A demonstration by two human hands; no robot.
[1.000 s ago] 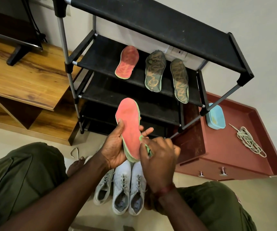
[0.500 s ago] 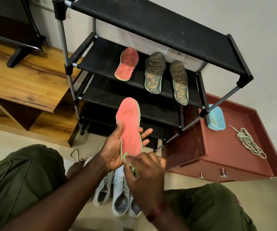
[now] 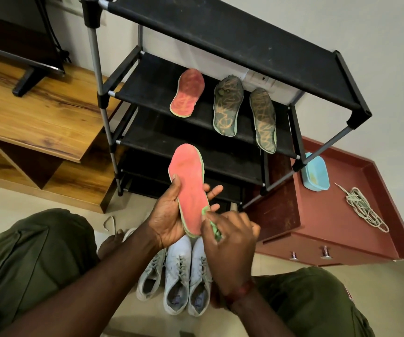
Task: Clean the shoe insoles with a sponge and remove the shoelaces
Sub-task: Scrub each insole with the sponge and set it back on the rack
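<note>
In the lower middle of the frame the left hand [image 3: 169, 215] holds a red insole [image 3: 188, 181] upright, toe end to the top. The palm lies behind it, the thumb presses on its left edge, and the fingertips come out on its right side. I think this hold gives the soft insole a firm back, so it does not bend when it is rubbed.

The right hand [image 3: 230, 237] is curled closed around a small green sponge [image 3: 214, 229] and pinches it between thumb and fingers. Only a little of the sponge shows. It touches the heel end of the insole, at the lower right edge. So the step in hand seems to be the wiping of the heel part.

Above, on the middle shelf of the black rack [image 3: 220, 27], lie a second red insole [image 3: 187, 93] and two dark insoles [image 3: 227, 108], side by side, apart from each other. Probably they are spread there to dry or to wait their turn; I cannot tell which.

At the right, on the red cabinet [image 3: 330, 215], stands a blue tub [image 3: 315, 172], near enough to wet the sponge, and beside it lies a loose heap of laces [image 3: 364, 207]. At the bottom, between the knees, white shoes [image 3: 179, 276] stand on the floor, and some of them have laces in them, so this part of the task looks not yet finished.
</note>
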